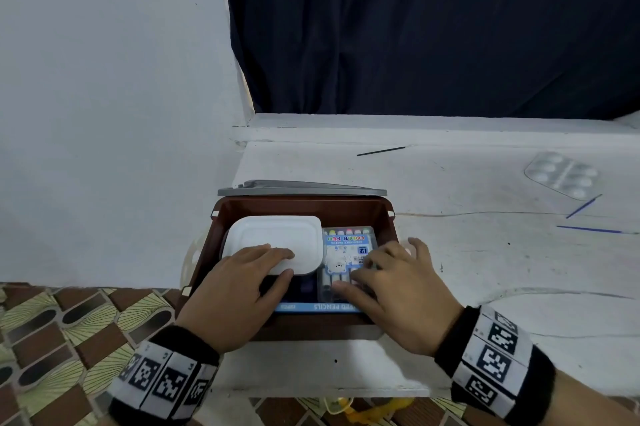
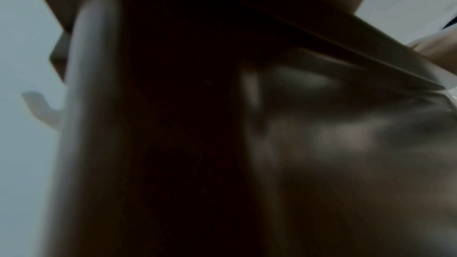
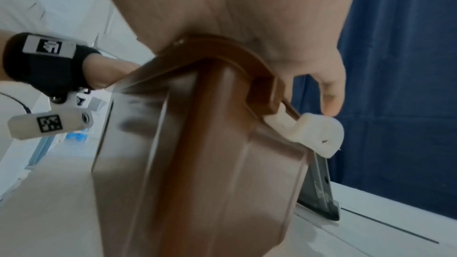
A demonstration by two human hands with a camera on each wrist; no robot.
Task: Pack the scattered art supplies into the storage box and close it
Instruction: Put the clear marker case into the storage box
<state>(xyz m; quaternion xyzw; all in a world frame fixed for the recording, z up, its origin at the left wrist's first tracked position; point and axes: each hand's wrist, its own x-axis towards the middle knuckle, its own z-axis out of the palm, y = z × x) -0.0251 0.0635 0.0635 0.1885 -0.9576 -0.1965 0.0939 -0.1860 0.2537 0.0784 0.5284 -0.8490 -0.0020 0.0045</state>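
Note:
The brown storage box [image 1: 386, 217] stands open on the white ledge, with its grey lid [image 1: 301, 187] lying just behind it. Inside are a white lidded container [image 1: 277, 235], a colour pen pack [image 1: 346, 245] and a blue coloured-pencils box [image 1: 322, 307] along the near wall. My left hand [image 1: 277, 262] lies on the container with straight fingers, thumb at its front edge. My right hand [image 1: 360, 273] presses spread fingers onto the pen pack, and its little finger [image 3: 329, 89] hangs past the box rim [image 3: 210, 62] near a white latch [image 3: 314, 132]. The left wrist view is dark and blurred against the box wall [image 2: 173, 105].
On the ledge to the right lie a clear paint palette [image 1: 562, 174] and two thin blue brushes [image 1: 585, 205], [image 1: 588, 229]. A black brush [image 1: 381, 150] lies farther back. A white wall rises on the left, a dark curtain [image 1: 433, 27] behind. Patterned floor shows below.

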